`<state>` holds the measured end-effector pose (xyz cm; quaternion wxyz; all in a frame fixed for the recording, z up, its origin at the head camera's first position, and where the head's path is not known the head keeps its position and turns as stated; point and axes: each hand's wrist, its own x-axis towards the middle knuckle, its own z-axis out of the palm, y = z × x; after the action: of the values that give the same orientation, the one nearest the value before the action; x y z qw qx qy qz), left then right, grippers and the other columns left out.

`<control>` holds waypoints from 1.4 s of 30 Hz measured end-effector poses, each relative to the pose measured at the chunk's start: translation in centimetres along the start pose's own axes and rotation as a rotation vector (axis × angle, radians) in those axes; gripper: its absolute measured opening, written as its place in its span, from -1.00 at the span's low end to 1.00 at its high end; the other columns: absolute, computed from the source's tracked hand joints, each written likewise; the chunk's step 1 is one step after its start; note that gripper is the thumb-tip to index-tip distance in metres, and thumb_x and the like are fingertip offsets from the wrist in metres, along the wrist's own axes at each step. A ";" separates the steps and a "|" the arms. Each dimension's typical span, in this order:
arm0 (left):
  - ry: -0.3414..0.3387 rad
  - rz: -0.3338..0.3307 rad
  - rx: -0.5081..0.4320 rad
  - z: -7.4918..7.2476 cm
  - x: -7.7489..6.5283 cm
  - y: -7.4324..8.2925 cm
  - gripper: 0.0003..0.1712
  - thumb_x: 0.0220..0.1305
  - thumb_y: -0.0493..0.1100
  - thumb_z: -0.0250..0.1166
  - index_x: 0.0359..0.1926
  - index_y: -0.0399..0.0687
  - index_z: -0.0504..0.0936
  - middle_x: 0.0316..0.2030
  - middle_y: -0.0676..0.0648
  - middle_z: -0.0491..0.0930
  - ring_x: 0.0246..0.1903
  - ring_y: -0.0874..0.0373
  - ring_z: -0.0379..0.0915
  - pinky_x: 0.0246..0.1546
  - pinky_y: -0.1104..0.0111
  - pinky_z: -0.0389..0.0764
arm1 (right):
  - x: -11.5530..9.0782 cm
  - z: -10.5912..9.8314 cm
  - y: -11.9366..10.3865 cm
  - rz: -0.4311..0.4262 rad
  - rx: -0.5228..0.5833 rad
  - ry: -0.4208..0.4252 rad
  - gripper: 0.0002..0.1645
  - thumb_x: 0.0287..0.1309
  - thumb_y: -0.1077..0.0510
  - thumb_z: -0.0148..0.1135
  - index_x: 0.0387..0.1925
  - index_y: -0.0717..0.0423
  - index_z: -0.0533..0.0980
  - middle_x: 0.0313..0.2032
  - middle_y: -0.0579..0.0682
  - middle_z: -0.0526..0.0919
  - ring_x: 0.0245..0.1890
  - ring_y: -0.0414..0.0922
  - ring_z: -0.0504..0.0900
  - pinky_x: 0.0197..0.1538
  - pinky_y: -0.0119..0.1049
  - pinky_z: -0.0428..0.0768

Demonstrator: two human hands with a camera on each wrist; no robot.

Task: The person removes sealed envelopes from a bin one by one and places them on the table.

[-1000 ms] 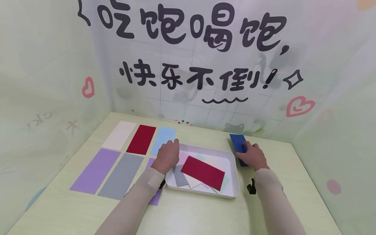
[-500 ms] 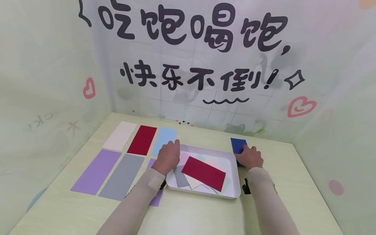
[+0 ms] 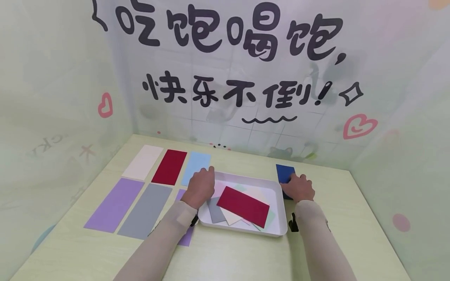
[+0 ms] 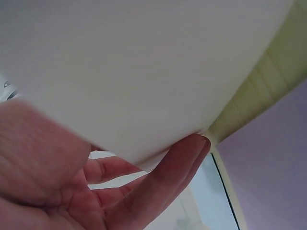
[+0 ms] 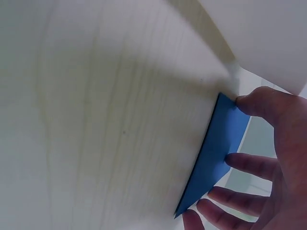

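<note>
A pale curtain (image 3: 225,68) with black lettering stands along the far edge of the bench (image 3: 239,257). Two light sleeves (image 3: 158,244) reach in over the near edge.

The white tray (image 3: 242,230) sits around the bench's middle, with overlapping cards inside, a crimson card (image 3: 243,207) uppermost. Toward the left edge, six cards lie in two rows: a cream card (image 3: 142,162), a dark red card (image 3: 169,167) and a pale blue card (image 3: 197,160) nearer the far edge; a purple card (image 3: 114,205), a grey card (image 3: 145,210) and a second purple card (image 3: 186,237) nearer the near one.

The left hand (image 3: 201,187) grips the tray at the end facing the left edge, fingers curled at its rim. The right hand (image 3: 299,188) holds the deep blue card (image 3: 286,173), which lies just right of the tray, toward the far edge. Its long axis runs roughly far to near, and it extends from the fingers toward the far edge. The tray separates it from the left hand. The right fingers are fanned apart, pinching it against the thumb on the tray side.

The hand covers the card's near part; whether it is one layer or several, flat or slightly raised, I cannot tell. The left sleeve hides much of the second purple card.
</note>
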<state>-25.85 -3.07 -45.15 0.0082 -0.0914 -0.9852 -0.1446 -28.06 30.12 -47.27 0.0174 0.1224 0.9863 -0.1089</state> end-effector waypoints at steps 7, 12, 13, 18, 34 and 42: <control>-0.004 0.009 -0.003 0.2 0.1 0.0 -0.47 0.23 -0.26 0.39 0.15 -0.32 0.41 -0.24 -0.25 0.51 -0.37 -0.01 0.49 -0.28 0.19 0.65 | -0.3 -0.5 0.3 -0.006 0.024 -0.002 -0.15 0.22 -0.30 0.14 0.28 0.24 0.35 0.11 0.40 0.36 0.05 0.36 0.41 -0.04 0.30 0.46; 0.008 0.011 0.006 0.2 0.1 0.0 -0.46 0.22 -0.25 0.40 0.15 -0.32 0.42 -0.24 -0.25 0.52 -0.36 -0.01 0.50 -0.27 0.19 0.65 | -0.8 -1.6 0.1 -0.023 0.040 0.007 -0.16 0.24 -0.28 0.14 0.31 0.22 0.33 0.19 0.40 0.31 0.12 0.38 0.37 0.00 0.32 0.43; 0.010 0.011 0.008 0.2 0.1 -0.1 -0.46 0.22 -0.25 0.41 0.15 -0.32 0.42 -0.24 -0.25 0.52 -0.36 -0.01 0.50 -0.27 0.19 0.66 | -0.9 -1.8 0.0 -0.028 0.043 0.011 -0.17 0.24 -0.28 0.14 0.31 0.22 0.33 0.20 0.40 0.31 0.12 0.38 0.37 0.00 0.33 0.43; 0.007 0.012 0.015 0.2 0.2 -0.2 -0.49 0.24 -0.25 0.38 0.14 -0.32 0.42 -0.26 -0.24 0.52 -0.37 0.00 0.51 -0.28 0.20 0.66 | -1.5 -2.6 -0.7 -0.081 0.040 0.048 -0.25 0.25 -0.25 0.11 0.29 0.15 0.37 0.24 0.35 0.30 0.14 0.35 0.36 -0.05 0.31 0.46; 0.006 0.015 -0.001 0.2 0.4 -0.3 -0.51 0.21 -0.25 0.40 0.09 -0.30 0.42 -0.28 -0.23 0.49 -0.39 0.00 0.49 -0.29 0.19 0.66 | -7.4 -4.0 -6.0 -0.470 0.013 0.180 -0.44 0.16 -0.15 0.26 0.15 -0.03 0.50 0.15 0.07 0.49 0.11 0.11 0.44 -0.14 0.08 0.61; -0.003 0.011 0.000 0.2 0.3 -0.3 -0.51 0.22 -0.24 0.40 0.10 -0.30 0.42 -0.26 -0.23 0.51 -0.38 0.00 0.51 -0.27 0.20 0.66 | -9.5 -1.7 -8.0 -0.594 -0.082 0.045 -0.33 -0.04 -0.18 0.43 0.15 -0.15 0.51 0.11 -0.07 0.51 0.10 -0.01 0.46 -0.13 -0.08 0.62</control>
<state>-26.16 -3.20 -45.41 0.0077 -0.0973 -0.9847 -0.1442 -20.85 20.70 -43.32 -0.0323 -0.1700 0.9826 -0.0668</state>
